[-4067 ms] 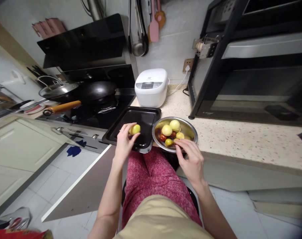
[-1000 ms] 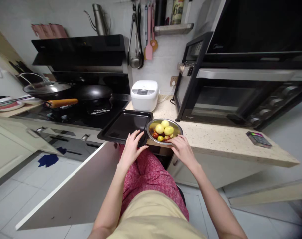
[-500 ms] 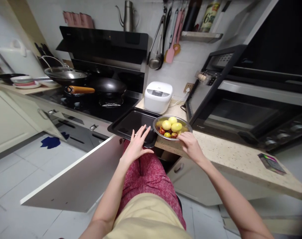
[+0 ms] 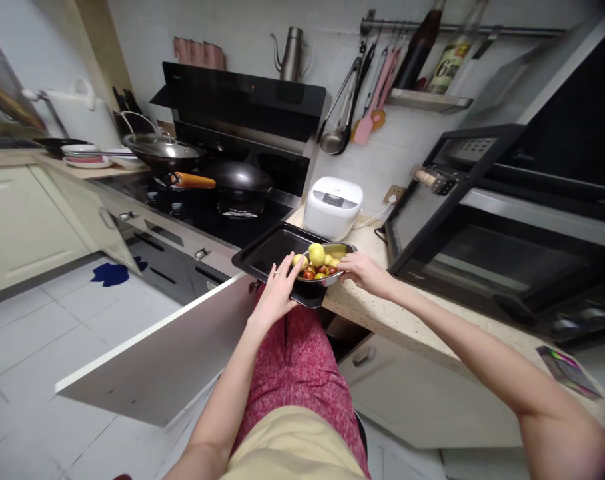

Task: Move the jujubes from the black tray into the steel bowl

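Observation:
A metal bowl [image 4: 343, 251] holds yellow-green round fruits [image 4: 316, 254] and several smaller red ones [image 4: 320, 270]. It tips left over the right part of a black baking tray [image 4: 265, 250]. My right hand [image 4: 365, 272] is closed on the bowl's right rim. My left hand [image 4: 277, 290] is open, fingers extended, at the bowl's left side. Its fingertips are beside a yellow fruit at the bowl's left edge; whether they touch it I cannot tell.
A white rice cooker [image 4: 334, 208] stands behind the tray. Left is a stove with a wok [image 4: 240, 179]. An open cabinet door [image 4: 167, 353] juts out below the tray. An oven [image 4: 502, 233] sits on the right over the stone countertop [image 4: 407, 317].
My right hand has moved the bowl left over the tray and tilted it. The fruits have shifted toward its left side. My left hand has come close to them.

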The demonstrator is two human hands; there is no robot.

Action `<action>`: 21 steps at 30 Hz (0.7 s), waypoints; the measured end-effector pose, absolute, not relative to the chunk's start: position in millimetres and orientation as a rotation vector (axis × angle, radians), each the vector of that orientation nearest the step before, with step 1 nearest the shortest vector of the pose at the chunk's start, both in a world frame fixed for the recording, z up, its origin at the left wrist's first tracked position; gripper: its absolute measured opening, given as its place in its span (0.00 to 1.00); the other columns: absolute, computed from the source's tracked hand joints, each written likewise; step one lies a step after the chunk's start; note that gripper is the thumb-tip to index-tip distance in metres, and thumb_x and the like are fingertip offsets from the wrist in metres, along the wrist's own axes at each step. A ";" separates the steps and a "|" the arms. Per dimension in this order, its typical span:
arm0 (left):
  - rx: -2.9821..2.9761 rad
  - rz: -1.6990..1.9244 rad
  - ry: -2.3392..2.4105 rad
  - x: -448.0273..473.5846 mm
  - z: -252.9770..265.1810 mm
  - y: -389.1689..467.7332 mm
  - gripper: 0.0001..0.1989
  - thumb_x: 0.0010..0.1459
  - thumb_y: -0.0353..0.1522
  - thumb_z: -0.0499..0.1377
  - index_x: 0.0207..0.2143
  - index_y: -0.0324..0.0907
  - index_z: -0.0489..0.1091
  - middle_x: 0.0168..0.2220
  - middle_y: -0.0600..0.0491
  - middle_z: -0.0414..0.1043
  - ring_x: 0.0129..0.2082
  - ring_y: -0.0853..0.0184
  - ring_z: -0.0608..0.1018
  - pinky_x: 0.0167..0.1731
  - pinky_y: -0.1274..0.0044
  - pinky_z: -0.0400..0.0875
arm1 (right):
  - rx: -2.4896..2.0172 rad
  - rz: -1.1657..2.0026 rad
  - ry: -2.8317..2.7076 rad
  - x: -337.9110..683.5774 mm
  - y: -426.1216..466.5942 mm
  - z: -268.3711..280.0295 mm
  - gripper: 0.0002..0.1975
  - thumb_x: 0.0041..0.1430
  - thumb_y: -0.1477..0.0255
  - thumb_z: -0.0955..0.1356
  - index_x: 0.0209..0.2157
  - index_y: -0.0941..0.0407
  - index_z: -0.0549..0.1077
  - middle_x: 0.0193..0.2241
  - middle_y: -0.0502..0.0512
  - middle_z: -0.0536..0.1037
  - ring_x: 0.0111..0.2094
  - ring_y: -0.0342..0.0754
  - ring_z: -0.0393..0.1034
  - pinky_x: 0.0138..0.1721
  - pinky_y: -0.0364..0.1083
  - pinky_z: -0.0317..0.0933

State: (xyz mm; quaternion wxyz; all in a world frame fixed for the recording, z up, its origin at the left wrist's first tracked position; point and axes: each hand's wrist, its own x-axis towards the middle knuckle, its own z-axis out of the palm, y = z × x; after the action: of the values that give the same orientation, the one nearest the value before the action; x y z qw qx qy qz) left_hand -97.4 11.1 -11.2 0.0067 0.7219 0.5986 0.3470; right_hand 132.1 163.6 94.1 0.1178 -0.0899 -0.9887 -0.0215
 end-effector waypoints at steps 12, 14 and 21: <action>2.313 0.988 1.980 -100.3 -9.7 12.6 0.54 0.58 0.32 0.69 0.76 0.47 0.38 0.76 0.35 0.41 0.76 0.50 0.51 0.71 0.54 0.51 | -0.029 0.152 -3.263 83.3 207.8 171.8 0.12 0.69 0.73 0.66 0.39 0.54 0.83 0.36 0.57 0.84 0.37 0.49 0.75 0.43 0.49 0.63; 2.314 0.969 2.012 -99.7 -8.8 12.9 0.54 0.58 0.32 0.70 0.75 0.46 0.39 0.76 0.34 0.41 0.76 0.51 0.51 0.71 0.55 0.51 | -0.043 0.252 -3.255 76.5 214.3 180.6 0.13 0.69 0.71 0.66 0.41 0.53 0.84 0.38 0.57 0.84 0.39 0.49 0.76 0.43 0.48 0.65; 2.301 0.955 2.026 -99.0 -8.6 13.5 0.57 0.58 0.34 0.70 0.75 0.43 0.32 0.75 0.34 0.46 0.75 0.52 0.55 0.71 0.57 0.55 | -0.037 0.658 -3.166 50.8 240.5 191.0 0.14 0.69 0.67 0.66 0.42 0.51 0.85 0.38 0.56 0.83 0.39 0.48 0.76 0.42 0.48 0.70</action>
State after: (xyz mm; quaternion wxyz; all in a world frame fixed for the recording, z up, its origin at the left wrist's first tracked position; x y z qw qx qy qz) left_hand -99.0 13.5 -8.6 -0.0349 0.7160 0.6306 0.2973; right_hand 50.8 240.5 191.0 -0.0460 -0.0116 -0.9780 0.2032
